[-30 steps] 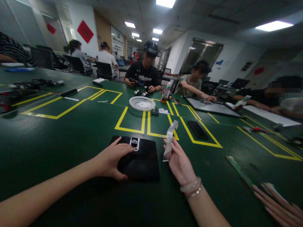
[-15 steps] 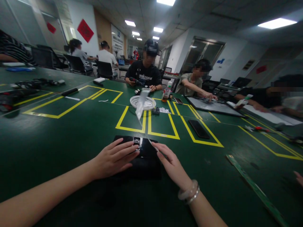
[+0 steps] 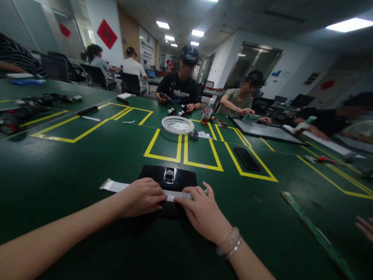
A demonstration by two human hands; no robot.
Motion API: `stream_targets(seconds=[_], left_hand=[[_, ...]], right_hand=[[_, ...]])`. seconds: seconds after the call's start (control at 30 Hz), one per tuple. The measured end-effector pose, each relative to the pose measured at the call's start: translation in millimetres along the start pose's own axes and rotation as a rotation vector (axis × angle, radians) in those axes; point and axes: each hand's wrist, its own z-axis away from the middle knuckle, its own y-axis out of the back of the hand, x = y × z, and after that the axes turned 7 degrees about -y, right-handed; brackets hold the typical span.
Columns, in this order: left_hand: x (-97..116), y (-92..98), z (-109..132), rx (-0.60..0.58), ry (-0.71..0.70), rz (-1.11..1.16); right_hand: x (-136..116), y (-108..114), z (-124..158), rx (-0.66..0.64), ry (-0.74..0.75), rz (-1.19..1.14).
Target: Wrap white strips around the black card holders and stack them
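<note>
A white flat ribbon cable (image 3: 171, 195) lies crosswise over a glossy black base plate (image 3: 183, 177) on the table in front of me. Its connector end sticks out past the plate on the left. My left hand (image 3: 142, 197) is closed on the cable, fingers bent and pressing near its middle. My right hand (image 3: 201, 208) grips the cable's right part between thumb and fingers. Behind the cable, a small metal bracket (image 3: 169, 175) is set in the plate. My fingers hide parts of the cable and the plate's near side.
Beyond the plate stand a white basket (image 3: 177, 126) and a bottle (image 3: 206, 115). A black phone (image 3: 247, 158) lies to the right inside yellow tape (image 3: 259, 177), with a long green circuit board (image 3: 316, 233) nearer me. Co-workers (image 3: 180, 91) sit across the table; another person's hand (image 3: 365, 225) shows at right.
The ribbon cable swung down from the air and now lies across the plate. My left hand moved off the bracket and closed on the cable; my right hand came down and inward.
</note>
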Motion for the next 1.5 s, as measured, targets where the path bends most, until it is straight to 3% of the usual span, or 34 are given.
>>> stream_targets(seconds=[0.23, 0.47, 0.63, 1.0, 1.2, 1.5], left_hand=[[1, -10.6, 2, 0.024, 0.017, 0.03], [0, -6.6, -1, -0.026, 0.073, 0.031], [-3, -2.9, 1, -0.078, 0.209, 0.077], [-12, 19.0, 1, -0.063, 0.245, 0.113], [-64, 36.4, 43, 0.001, 0.456, -0.109], [-147, 43.0, 157, 0.147, 1.044, -0.259]], right_hand=[[-3, 0, 1, 0.032, -0.005, 0.02], [-1, -2, 1, 0.048, -0.003, 0.002], [6, 1, -2, 0.194, -0.063, -0.06], [10, 2, -2, 0.478, -0.096, -0.095], [11, 2, -3, 0.48, -0.092, -0.092], [13, -1, -3, 0.405, -0.114, -0.061]])
